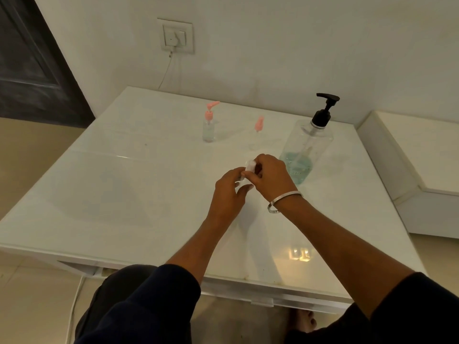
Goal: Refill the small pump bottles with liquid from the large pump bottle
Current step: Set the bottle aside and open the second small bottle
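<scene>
Held bottle (249, 167) at table (124, 189) centre, long axis tilted, top pointing far-right. Small bottles: three, two with pink pumps standing far, at (208, 129) and (257, 135). Large bottle (306, 147): one, upright, right. Left hand (229, 188) grips the held bottle's body; right hand (269, 173) pinches its top, both forearms extended.

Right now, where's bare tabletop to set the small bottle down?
Bare: the table's whole left part, from the left small pink-pump bottle out to the edge, and the near strip under the forearms. Crowded: back right, where the second small bottle and large pump bottle stand, hands just in front.
</scene>
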